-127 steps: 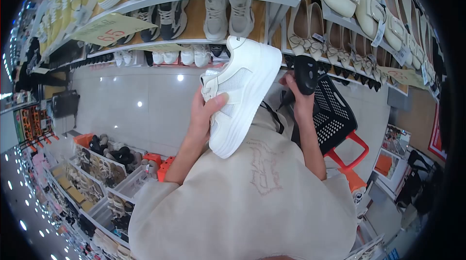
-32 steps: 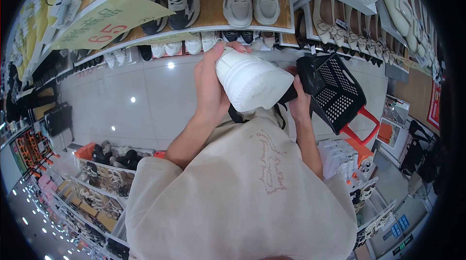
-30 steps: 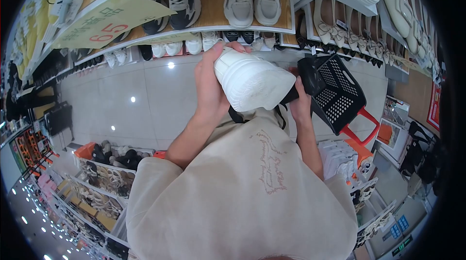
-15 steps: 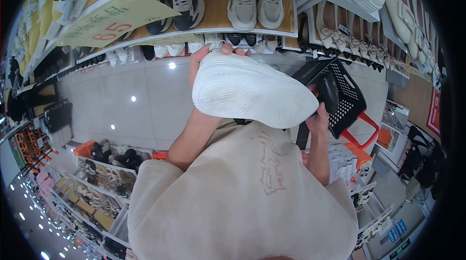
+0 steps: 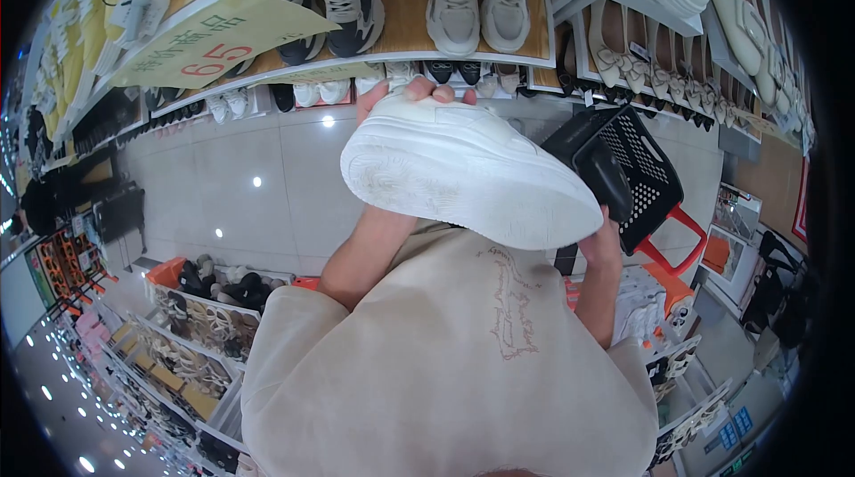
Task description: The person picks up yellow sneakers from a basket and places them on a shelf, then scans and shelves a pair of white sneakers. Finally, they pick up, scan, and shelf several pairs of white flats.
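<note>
A white platform sneaker (image 5: 463,170) fills the middle of the view, its pale sole turned toward me. My left hand (image 5: 414,94) grips it from behind, with only the fingertips showing over its upper edge. My right hand (image 5: 603,241) is mostly hidden behind the toe end of the sneaker. It holds a black handheld scanner (image 5: 616,185), whose head pokes out just above the hand. A black plastic shopping basket (image 5: 637,161) with a red handle sits right behind the scanner.
Curved wooden shelves (image 5: 401,54) above hold rows of sneakers, with beige flats on racks (image 5: 677,32) at the right. A yellow price sign (image 5: 223,40) reads 65. Bins of sandals (image 5: 205,299) stand at lower left on a glossy tiled floor (image 5: 267,201).
The sneaker has turned from side-on to sole toward me and come closer, covering more of my right hand. The scanner has dropped from beside the shoe to behind its toe.
</note>
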{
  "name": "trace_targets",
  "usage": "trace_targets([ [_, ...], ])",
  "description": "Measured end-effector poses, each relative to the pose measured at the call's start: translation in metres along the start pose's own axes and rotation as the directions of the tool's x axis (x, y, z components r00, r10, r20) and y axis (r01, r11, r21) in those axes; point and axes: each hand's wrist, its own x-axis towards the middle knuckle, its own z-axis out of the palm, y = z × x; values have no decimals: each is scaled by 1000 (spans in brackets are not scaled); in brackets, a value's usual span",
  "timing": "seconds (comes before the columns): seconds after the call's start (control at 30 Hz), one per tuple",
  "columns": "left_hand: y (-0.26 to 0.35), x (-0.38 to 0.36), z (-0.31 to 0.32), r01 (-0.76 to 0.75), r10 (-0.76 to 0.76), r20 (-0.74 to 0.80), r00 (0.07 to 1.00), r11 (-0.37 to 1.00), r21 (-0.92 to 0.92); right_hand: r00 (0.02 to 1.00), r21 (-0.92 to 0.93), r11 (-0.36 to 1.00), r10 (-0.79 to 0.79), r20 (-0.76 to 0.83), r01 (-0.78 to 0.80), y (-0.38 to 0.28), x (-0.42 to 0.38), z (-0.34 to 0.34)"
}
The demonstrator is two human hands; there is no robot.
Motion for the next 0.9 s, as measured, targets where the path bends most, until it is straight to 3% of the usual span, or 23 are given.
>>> trace_targets([
  [0.03, 0, 0, 1, 5, -5, 0, 1000, 1000, -2, 1000, 1, 1000, -2, -5, 2, 6, 1, -10],
  [0.1, 1, 2, 3, -43, 43, 2, 999, 997, 71, 982, 97, 978, 188, 1, -187, 14, 6, -22],
  [0.23, 0, 1, 4, -27, 25, 34, 999, 998, 62, 972, 180, 958, 207, 108, -224, 10, 8, -19],
  [0.3, 1, 2, 3, -10, 6, 82, 997, 998, 55, 975, 130, 985, 90, 205, -118, 0, 8, -6],
  [0.43, 3, 4, -2, 8, -15, 140, 990, 999, 53, 966, 73, 997, -40, 254, 23, -13, 11, 9],
  [0.53, 10, 6, -11, -46, 31, 79, 996, 979, 197, 944, 128, 988, -120, 306, 84, -30, 17, 23],
  [0.6, 20, 9, -15, -158, 83, 220, 972, 924, 349, 926, 103, 978, -204, 319, 180, -35, 20, 24],
  [0.63, 22, 8, -10, -154, 80, 219, 972, 925, 348, 927, 103, 978, -204, 314, 181, -32, 21, 19],
  [0.7, 26, 2, 2, -108, 140, 39, 989, 533, 839, 983, 56, 986, -163, 82, 158, -26, 23, 9],
  [0.83, 32, -2, 7, -15, 35, -2, 999, 480, 877, 971, 26, 970, -241, 6, 241, -33, 24, 24],
  [0.9, 24, -2, 18, 138, 172, -224, 959, 404, 904, 962, -2, 963, -271, -32, 271, -30, 26, 26],
])
